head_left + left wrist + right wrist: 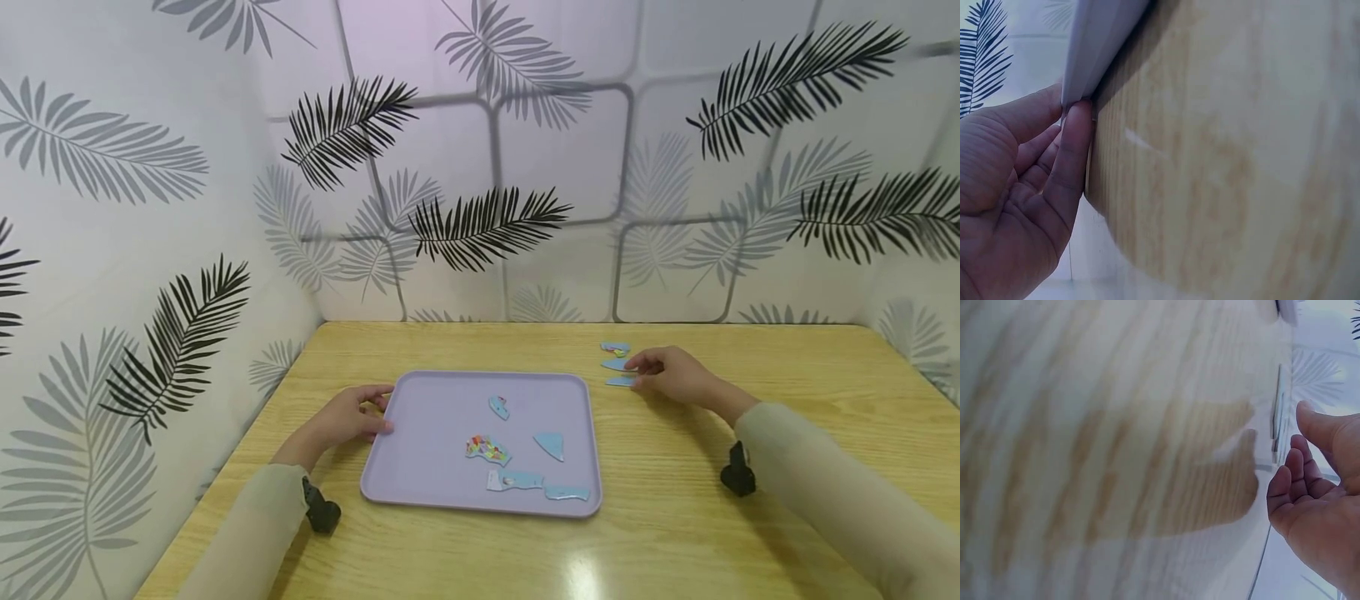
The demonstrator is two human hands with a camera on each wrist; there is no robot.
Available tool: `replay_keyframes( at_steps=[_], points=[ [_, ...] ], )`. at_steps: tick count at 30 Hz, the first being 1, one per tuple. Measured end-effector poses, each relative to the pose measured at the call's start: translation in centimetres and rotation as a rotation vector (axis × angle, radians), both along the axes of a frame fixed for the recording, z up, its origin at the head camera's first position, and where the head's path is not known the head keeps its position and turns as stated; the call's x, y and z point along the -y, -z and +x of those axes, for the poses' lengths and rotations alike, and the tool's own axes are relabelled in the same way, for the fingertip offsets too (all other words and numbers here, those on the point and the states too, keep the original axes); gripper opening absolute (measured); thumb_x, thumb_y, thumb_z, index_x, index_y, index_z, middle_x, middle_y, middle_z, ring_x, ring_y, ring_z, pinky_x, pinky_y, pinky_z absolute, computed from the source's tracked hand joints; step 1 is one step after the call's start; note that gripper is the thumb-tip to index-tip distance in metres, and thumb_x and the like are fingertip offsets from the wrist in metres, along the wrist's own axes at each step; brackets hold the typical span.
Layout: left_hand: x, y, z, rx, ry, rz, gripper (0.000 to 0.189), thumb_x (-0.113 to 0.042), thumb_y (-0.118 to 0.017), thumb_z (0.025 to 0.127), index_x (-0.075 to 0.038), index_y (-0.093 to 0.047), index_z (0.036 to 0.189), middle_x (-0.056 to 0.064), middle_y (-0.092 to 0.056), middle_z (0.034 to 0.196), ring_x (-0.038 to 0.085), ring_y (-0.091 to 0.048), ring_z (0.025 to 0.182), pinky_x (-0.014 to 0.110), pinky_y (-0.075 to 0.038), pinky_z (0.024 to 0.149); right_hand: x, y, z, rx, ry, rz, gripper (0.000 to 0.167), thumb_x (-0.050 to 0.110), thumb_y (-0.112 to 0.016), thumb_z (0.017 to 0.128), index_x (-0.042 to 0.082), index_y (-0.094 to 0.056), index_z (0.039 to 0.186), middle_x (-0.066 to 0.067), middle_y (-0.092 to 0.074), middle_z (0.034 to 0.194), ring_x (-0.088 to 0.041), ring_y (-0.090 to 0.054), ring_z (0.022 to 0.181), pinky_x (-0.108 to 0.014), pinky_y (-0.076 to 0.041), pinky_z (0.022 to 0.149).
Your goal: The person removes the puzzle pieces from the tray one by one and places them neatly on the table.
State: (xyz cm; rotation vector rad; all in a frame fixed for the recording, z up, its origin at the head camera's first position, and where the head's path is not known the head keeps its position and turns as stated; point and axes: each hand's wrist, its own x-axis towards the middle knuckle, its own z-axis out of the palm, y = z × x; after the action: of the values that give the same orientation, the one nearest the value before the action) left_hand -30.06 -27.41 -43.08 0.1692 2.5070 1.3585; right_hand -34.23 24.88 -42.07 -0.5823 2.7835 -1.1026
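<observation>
At the left edge of a lilac tray (423, 442), my left hand (343, 418) pinches the rim between thumb and finger; the left wrist view shows the fingertips on the tray's side (1094, 47). My right hand (678, 377) reaches over the table beyond the tray's right back corner, thumb and fingers apart in the right wrist view. Its fingertips are right at two flat light-blue puzzle-like pieces, a pointed one (615, 364) and a narrow one (618, 382). Behind them lies a blue piece with coloured patches (615, 347).
Several flat pieces lie in the tray: a small blue one (498, 407), a multicoloured one (486, 450), a blue triangle (551, 444), and two long ones (521, 480) (566, 492) along the front. Leaf-patterned cloth (555, 275) stands behind the wooden table (465, 558).
</observation>
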Motion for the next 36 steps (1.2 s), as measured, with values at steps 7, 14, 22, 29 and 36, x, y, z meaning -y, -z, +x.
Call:
replay_keyframes(
  at_steps=[7, 14, 22, 29, 36],
  points=[
    [0.1, -0.1, 0.0, -0.008, 0.008, -0.005, 0.068, -0.003, -0.075, 0.084, 0.001, -0.044, 0.144, 0.014, -0.050, 0.111, 0.018, -0.052, 0.078, 0.031, -0.055, 0.067, 0.2, -0.1, 0.5, 0.035, 0.012, -0.066, 0.026, 0.009, -0.065, 0.093, -0.001, -0.066, 0.117, -0.012, -0.061, 0.104, -0.024, -0.053, 0.093, -0.033, -0.046, 0.080],
    [0.0, 0.0, 0.1, -0.009, 0.006, -0.004, 0.067, -0.003, -0.075, 0.084, 0.001, -0.044, 0.144, 0.014, -0.050, 0.111, 0.018, -0.052, 0.077, 0.031, -0.055, 0.067, 1.6, 0.4, 1.5, 0.067, -0.011, -0.164, 0.026, 0.010, -0.066, 0.093, -0.002, -0.066, 0.116, -0.010, -0.060, 0.099, -0.022, -0.052, 0.088, -0.025, -0.047, 0.072],
    [0.1, -0.2, 0.1, -0.009, 0.011, 0.007, 0.067, -0.003, -0.075, 0.084, 0.001, -0.043, 0.144, 0.014, -0.050, 0.112, 0.018, -0.052, 0.079, 0.031, -0.055, 0.068, 4.0, 0.1, 3.8, 0.063, 0.010, -0.233, 0.027, 0.009, -0.066, 0.093, -0.005, -0.064, 0.117, -0.011, -0.059, 0.100, -0.022, -0.053, 0.088, -0.026, -0.047, 0.069],
    [0.1, -0.2, 0.1, -0.007, 0.009, 0.011, 0.068, -0.003, -0.075, 0.084, 0.001, -0.043, 0.144, 0.014, -0.050, 0.112, 0.019, -0.052, 0.079, 0.031, -0.055, 0.068, 5.5, -0.2, 5.8, 0.095, -0.005, -0.274, 0.031, 0.012, -0.068, 0.092, -0.004, -0.064, 0.118, -0.011, -0.058, 0.101, -0.023, -0.052, 0.087, -0.026, -0.047, 0.067],
    [0.1, 0.1, 0.0, -0.009, 0.005, 0.001, 0.067, -0.004, -0.076, 0.084, 0.000, -0.044, 0.143, 0.013, -0.050, 0.110, 0.018, -0.052, 0.078, 0.031, -0.055, 0.067, 6.9, -0.1, 7.2, 0.092, -0.043, -0.278, 0.028, 0.010, -0.072, 0.088, -0.003, -0.067, 0.112, -0.010, -0.060, 0.099, -0.022, -0.053, 0.082, -0.025, -0.047, 0.063]
  ],
)
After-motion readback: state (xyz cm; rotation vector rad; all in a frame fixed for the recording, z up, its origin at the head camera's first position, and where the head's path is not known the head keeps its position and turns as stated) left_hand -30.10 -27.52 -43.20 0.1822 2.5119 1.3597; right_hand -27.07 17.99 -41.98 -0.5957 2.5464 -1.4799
